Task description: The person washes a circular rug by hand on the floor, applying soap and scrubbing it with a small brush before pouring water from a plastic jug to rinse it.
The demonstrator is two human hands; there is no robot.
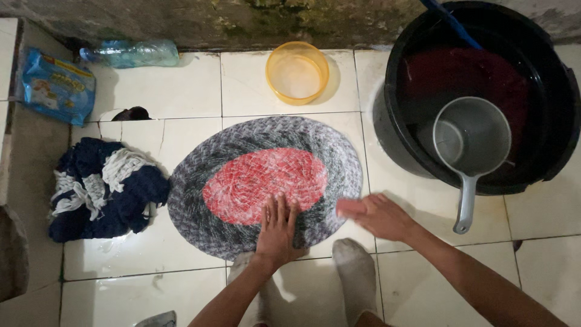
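oval mat (266, 181) flat on tiled floor (181, 85), mid-floor | left hand (277, 231) pressed on mat's near edge, fingers (281, 207) slightly spread | right hand (378, 216) at mat's right edge, fingers closed on pink block (350, 208)

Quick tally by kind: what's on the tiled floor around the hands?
Oval mat, grey with red centre: 1
Black tub: 1
Grey dipper in the tub: 1
Yellow bowl: 1
Plastic bottle: 1
Blue packet: 1
Navy-and-white cloth pile: 1
Total: 7
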